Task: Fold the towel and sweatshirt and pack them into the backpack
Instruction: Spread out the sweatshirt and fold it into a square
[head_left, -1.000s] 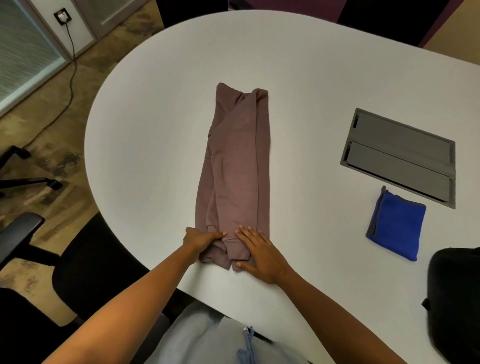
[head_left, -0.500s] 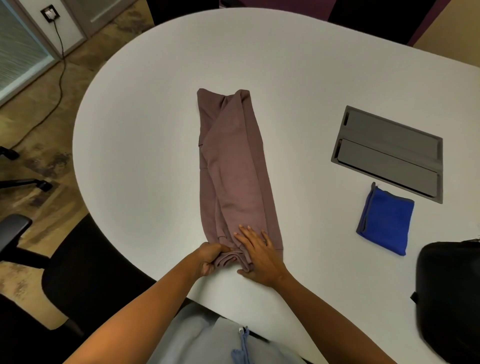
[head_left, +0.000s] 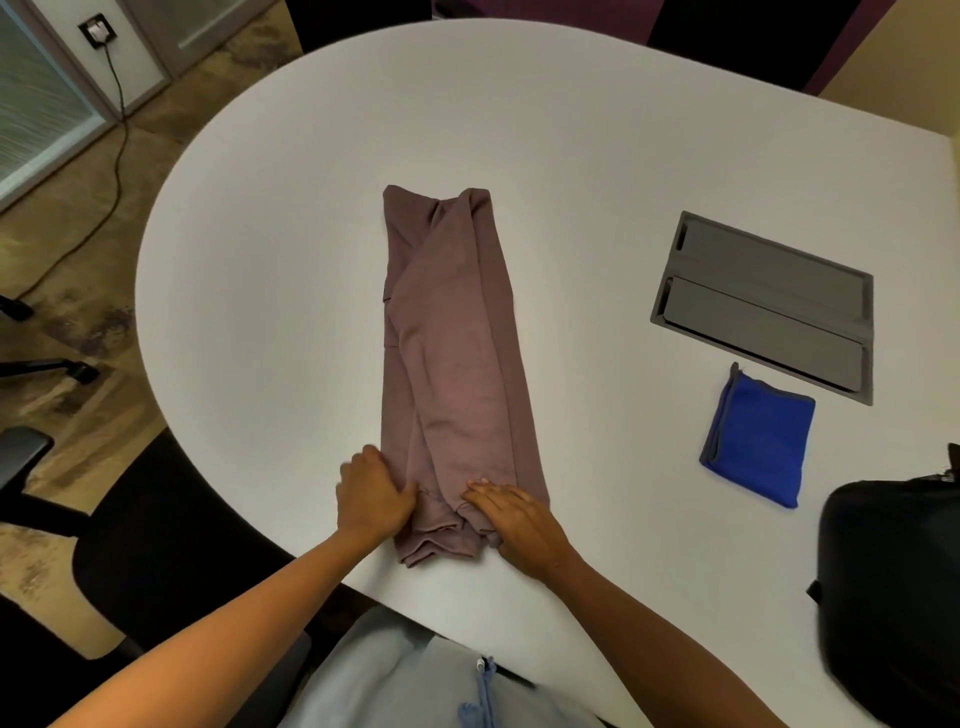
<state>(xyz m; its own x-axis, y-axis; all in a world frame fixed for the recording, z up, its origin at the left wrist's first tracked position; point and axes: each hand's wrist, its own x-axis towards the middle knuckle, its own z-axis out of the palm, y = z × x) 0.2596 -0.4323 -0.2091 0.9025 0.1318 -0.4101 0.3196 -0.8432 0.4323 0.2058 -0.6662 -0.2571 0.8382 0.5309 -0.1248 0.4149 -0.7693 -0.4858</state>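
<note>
A mauve sweatshirt (head_left: 452, 353) lies folded into a long narrow strip on the white table (head_left: 291, 260), running away from me. My left hand (head_left: 374, 493) is at the left side of its near end, fingertips tucked into the fabric's edge and gripping it. My right hand (head_left: 514, 519) rests on the right side of the same end, fingers fairly straight on top of the bunched hem. A blue towel (head_left: 756, 441) lies folded in a small rectangle to the right. The black backpack (head_left: 893, 597) sits at the table's right near edge, partly cut off by the frame.
A grey cable hatch (head_left: 763, 306) is set into the table beyond the towel. A black office chair (head_left: 156, 545) stands at my left, below the table's rounded end. A cable runs over the floor at far left.
My left hand has moved from the middle of the hem to its left edge, so the hands are now apart. The near end of the sweatshirt is more bunched.
</note>
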